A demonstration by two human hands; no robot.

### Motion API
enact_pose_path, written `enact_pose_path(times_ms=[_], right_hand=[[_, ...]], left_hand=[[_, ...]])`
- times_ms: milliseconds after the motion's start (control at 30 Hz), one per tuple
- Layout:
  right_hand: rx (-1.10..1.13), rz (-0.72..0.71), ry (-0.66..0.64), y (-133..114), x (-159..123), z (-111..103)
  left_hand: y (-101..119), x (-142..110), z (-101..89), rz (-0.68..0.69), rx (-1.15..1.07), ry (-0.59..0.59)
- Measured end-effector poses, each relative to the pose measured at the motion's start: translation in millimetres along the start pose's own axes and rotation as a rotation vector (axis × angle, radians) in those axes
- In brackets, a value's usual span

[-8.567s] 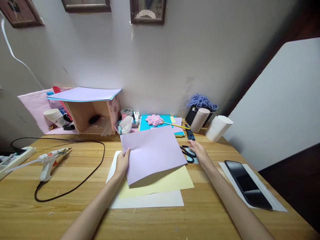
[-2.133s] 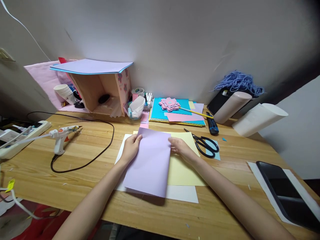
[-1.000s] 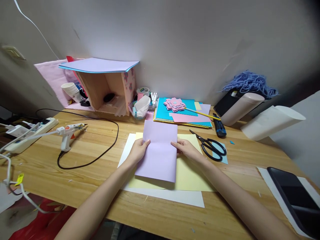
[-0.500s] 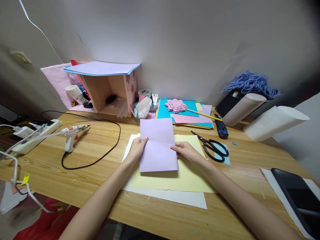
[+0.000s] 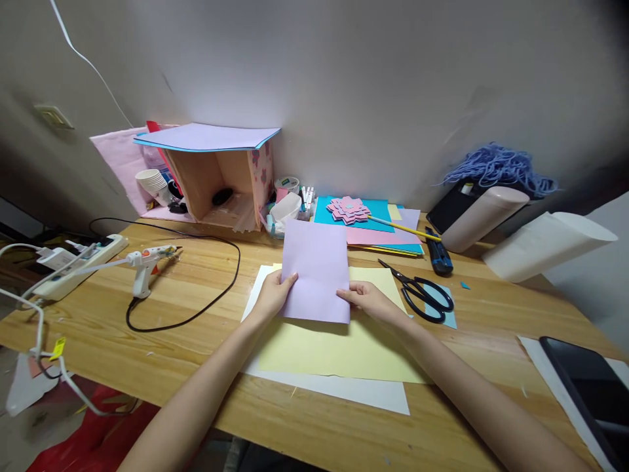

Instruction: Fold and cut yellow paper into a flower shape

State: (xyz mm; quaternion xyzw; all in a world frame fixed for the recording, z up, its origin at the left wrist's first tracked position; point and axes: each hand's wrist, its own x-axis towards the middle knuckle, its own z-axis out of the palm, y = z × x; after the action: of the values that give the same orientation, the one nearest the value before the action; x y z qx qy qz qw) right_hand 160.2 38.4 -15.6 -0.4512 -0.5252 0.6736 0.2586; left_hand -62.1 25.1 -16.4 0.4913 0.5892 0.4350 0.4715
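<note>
A rectangular sheet of light purple paper (image 5: 315, 272) is held up in front of me, tilted, above the table. My left hand (image 5: 276, 293) pinches its left edge, thumb on the front face. On the opposite edge, my right hand (image 5: 364, 298) grips it the same way, with the other fingers behind. Beneath lies a pale yellow sheet (image 5: 339, 357) on top of a white sheet (image 5: 363, 395). Black-handled scissors (image 5: 422, 295) rest to the right of my right hand, partly over a small light blue paper piece (image 5: 448, 314).
On the left are a glue gun (image 5: 147, 265) with its black cord and a power strip (image 5: 83, 265). Behind stand an open box (image 5: 216, 177) and a pink layered paper flower (image 5: 348, 210) on coloured sheets. A utility knife (image 5: 439, 254), paper roll (image 5: 550, 246) and phone (image 5: 584, 387) lie right.
The purple paper has risen slightly and its lower edge has tipped away from me, with both hands still holding its sides. The whole view has shifted a little.
</note>
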Motion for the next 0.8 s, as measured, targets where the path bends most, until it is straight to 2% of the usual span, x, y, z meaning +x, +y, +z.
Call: enact_pose_path(times_ms=[167,333,433,567,733,800], right_hand=[[-0.050,-0.053,0.048,3,1,-1],[-0.060,0.006,-0.128,0,-3,1],[-0.046,0.026,-0.113,-1,-6,2],[-0.027,0.051,-0.203,-2,-8,3],[-0.001,0.049,-0.201,-1,-7,3],[-0.012,0.043,-0.242,-1,-7,3]], left_hand=[[-2,2,-0.7,0.009,-0.009,0.012],[-6,4,-0.6,0.022,-0.016,0.048],[-6,4,-1.4,0.021,-0.016,0.044],[-10,8,-3.7,0.044,0.022,0.090],[-16,15,-8.4,0.088,0.040,0.132],[-17,17,-10.2,0.097,0.045,0.139]])
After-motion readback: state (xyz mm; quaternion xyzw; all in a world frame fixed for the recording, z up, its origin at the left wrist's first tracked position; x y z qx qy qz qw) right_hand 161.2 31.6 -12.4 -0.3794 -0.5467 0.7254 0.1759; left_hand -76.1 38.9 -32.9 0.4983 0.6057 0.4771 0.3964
